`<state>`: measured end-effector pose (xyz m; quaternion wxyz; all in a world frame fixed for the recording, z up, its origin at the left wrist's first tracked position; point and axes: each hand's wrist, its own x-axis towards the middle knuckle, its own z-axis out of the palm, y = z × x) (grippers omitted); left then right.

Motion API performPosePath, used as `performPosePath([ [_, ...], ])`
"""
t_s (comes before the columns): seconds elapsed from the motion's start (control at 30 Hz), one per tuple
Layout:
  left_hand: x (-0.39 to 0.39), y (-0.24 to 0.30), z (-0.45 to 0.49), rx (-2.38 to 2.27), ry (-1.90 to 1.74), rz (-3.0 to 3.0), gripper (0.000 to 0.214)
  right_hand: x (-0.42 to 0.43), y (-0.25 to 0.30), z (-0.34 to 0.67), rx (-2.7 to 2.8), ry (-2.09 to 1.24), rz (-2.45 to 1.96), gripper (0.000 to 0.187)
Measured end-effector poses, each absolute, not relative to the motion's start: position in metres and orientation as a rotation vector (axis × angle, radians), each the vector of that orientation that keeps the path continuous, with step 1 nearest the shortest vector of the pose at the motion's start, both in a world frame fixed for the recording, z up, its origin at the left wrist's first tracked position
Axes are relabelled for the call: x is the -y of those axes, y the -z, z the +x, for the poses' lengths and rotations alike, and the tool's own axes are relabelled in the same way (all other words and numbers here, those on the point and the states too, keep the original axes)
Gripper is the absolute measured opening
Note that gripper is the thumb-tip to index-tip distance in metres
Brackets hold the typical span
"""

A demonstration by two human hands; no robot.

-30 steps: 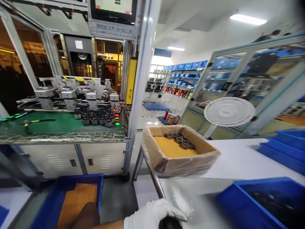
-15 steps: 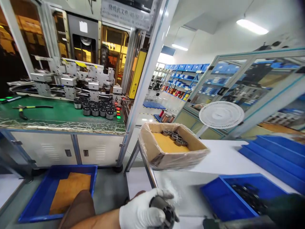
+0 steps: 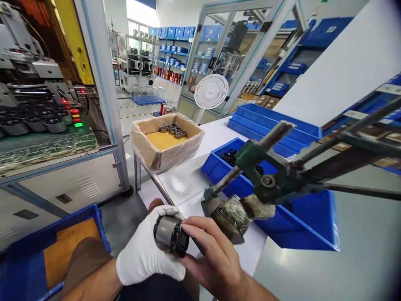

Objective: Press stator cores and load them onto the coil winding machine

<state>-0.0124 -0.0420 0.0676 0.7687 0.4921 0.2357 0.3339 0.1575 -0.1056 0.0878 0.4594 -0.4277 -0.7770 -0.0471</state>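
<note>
A grey metal motor stator (image 3: 167, 232) with black plastic ends is held up in front of me. My left hand (image 3: 147, 246), in a white glove, is wrapped round its metal body. The bare fingers of my right hand (image 3: 213, 257) grip the black plastic end piece (image 3: 179, 241) on its right side, thumb below and fingertips above. Whether that piece is fully seated on the stator, I cannot tell. Just right of my hands stands a green hand press (image 3: 263, 175), with a plastic-wrapped part at its base.
A carton (image 3: 167, 154) with several stators stands on the white table. Behind the press, a blue bin (image 3: 300, 225) holds black parts. Stacked blue trays (image 3: 247, 125) lie farther back. More stators (image 3: 34, 121) sit on the machine bench, left. A blue tray (image 3: 21, 267) is low at left.
My view has swung to the right and down, bringing the press into full view. My right hand has come into view and taken hold of the stator's black end; the left still holds the stator.
</note>
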Motion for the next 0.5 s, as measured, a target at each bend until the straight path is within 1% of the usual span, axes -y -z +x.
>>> performPosePath([
  [0.07, 0.045, -0.07, -0.014, -0.573, -0.75, 1.098, 0.08, 0.098, -0.084, 0.151, 1.925, 0.065, -1.022, 0.029],
  [0.13, 0.047, -0.069, -0.016, -0.627, -0.778, 1.119, 0.074, 0.097, -0.081, 0.15, 1.935, 0.018, -1.003, 0.032],
  [0.23, 0.047, -0.064, -0.017, -0.625, -0.787, 1.104, 0.073, 0.1, -0.078, 0.155, 1.978, -0.046, -1.009, 0.038],
  [0.37, 0.045, -0.055, -0.017, -0.554, -0.781, 1.094, 0.078, 0.104, -0.079, 0.157, 1.985, 0.058, -1.065, 0.038],
  [0.5, 0.042, -0.053, -0.016, -0.564, -0.744, 1.146, 0.078, 0.101, -0.076, 0.157, 1.93, 0.162, -1.062, 0.038],
])
